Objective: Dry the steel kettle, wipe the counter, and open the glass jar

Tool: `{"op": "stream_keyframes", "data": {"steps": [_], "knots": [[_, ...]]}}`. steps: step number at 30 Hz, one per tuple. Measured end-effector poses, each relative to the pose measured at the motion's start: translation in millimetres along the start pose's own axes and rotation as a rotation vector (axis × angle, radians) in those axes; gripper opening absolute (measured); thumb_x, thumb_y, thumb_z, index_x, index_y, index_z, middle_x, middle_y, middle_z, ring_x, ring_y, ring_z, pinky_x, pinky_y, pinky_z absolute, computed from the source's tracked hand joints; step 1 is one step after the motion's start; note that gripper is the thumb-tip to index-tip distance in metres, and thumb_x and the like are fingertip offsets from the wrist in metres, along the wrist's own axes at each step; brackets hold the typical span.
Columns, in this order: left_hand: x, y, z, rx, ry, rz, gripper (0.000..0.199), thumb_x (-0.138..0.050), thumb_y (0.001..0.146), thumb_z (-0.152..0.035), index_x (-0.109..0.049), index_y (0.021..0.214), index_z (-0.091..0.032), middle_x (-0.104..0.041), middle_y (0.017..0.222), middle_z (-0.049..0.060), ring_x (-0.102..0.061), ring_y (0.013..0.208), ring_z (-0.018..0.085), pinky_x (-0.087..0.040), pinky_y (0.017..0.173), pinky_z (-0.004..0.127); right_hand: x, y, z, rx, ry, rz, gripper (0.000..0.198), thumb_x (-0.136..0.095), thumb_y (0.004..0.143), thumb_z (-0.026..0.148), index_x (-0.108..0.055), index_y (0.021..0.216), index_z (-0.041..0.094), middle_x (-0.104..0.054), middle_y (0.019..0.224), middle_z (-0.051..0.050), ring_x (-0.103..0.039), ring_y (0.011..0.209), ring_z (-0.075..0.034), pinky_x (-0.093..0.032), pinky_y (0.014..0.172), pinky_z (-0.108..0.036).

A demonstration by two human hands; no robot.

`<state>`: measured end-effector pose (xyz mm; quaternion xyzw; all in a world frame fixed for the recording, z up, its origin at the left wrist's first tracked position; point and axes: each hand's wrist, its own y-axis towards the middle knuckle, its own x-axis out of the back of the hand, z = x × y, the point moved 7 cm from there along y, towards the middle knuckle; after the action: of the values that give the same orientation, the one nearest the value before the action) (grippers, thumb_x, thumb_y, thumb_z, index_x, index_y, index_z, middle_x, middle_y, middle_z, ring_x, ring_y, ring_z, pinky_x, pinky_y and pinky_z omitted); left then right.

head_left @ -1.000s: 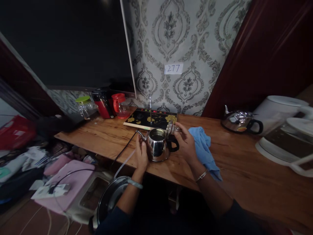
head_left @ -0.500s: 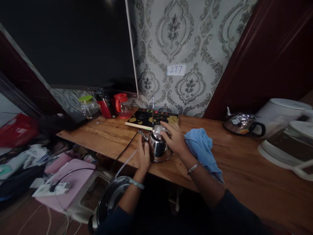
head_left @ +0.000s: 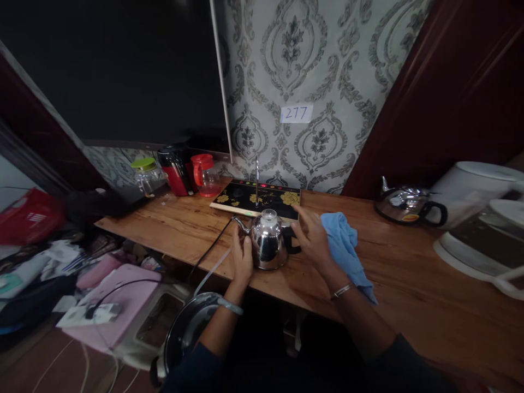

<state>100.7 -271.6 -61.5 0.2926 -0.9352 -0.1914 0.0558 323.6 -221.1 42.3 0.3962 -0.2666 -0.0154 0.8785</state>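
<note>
A shiny metal teapot point(head_left: 268, 248) stands upright near the table's front edge, its lid point(head_left: 269, 218) with a clear knob seated on top. My left hand point(head_left: 242, 256) is at the spout side, with thumb and fingers around the spout. Just beyond the black handle point(head_left: 291, 240), my right hand point(head_left: 313, 237) hovers with its fingers apart and nothing in them. Behind the teapot lies a black electric tea stove point(head_left: 237, 196) with gold flowers and a thin upright metal tap point(head_left: 257, 180).
A blue cloth point(head_left: 344, 245) lies right of my right hand. Farther right stand another metal teapot point(head_left: 403, 204) and a white-lidded clear appliance point(head_left: 478, 234). Red-lidded point(head_left: 207, 174) and green-lidded jugs point(head_left: 145, 174) stand back left. A black-rimmed pot point(head_left: 184, 327) sits below the table edge.
My right hand has let go of the lid, which now sits on the teapot, and has moved right towards the handle. My left hand stays at the spout.
</note>
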Motion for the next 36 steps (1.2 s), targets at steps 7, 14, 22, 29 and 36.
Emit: {"op": "stream_keyframes", "data": {"steps": [7,14,22,29,36], "knots": [[-0.4,0.5,-1.9,-0.035,0.023,-0.003,0.070,-0.045,0.096,-0.062,-0.042,0.152,-0.020,-0.048,0.155,0.015,-0.040,0.148,0.028,-0.031,0.122,0.046,47.8,-47.3,-116.2,-0.207,-0.480,0.006,0.053,-0.054,0.090,0.043,-0.059,0.137,0.018,-0.059,0.136,-0.019,-0.050,0.126,-0.039,-0.039,0.105,-0.058],[-0.4,1.5,-4.7,-0.105,0.034,-0.031,0.063,-0.042,0.099,-0.058,-0.043,0.150,-0.022,-0.048,0.153,0.016,-0.047,0.141,0.026,-0.035,0.119,0.046,49.2,-80.7,-151.2,-0.252,-0.375,0.026,0.044,-0.050,0.086,0.031,-0.067,0.125,0.018,-0.061,0.127,-0.017,-0.057,0.115,-0.034,-0.046,0.102,-0.052],[8.3,-7.7,-35.5,-0.342,0.210,-0.145,0.054,-0.041,0.101,-0.049,-0.045,0.147,-0.020,-0.044,0.147,0.018,-0.048,0.134,0.027,-0.039,0.112,0.045,81.7,-91.1,-131.8,-0.462,-0.025,-0.319,0.038,-0.058,0.080,0.045,-0.072,0.103,0.018,-0.072,0.104,-0.013,-0.064,0.100,-0.031,-0.050,0.095,-0.051],[7.3,-12.8,-47.2,-0.415,0.260,-0.169,0.046,-0.042,0.102,-0.041,-0.051,0.140,-0.017,-0.049,0.140,0.019,-0.047,0.133,0.026,-0.041,0.109,0.045,111.4,-108.3,-53.6,-0.505,0.071,-0.461,0.038,-0.065,0.083,0.049,-0.070,0.105,0.019,-0.072,0.101,-0.007,-0.066,0.096,-0.026,-0.050,0.092,-0.046],[-1.5,-44.4,-91.7,-0.554,0.118,0.097,0.040,-0.050,0.098,-0.039,-0.059,0.131,-0.018,-0.066,0.110,0.012,-0.065,0.096,0.021,-0.053,0.088,0.039,105.9,-81.1,37.8,-0.208,0.114,-0.421,0.028,-0.065,0.091,0.035,-0.068,0.115,0.024,-0.069,0.117,-0.008,-0.062,0.115,-0.029,-0.046,0.104,-0.052]]}}
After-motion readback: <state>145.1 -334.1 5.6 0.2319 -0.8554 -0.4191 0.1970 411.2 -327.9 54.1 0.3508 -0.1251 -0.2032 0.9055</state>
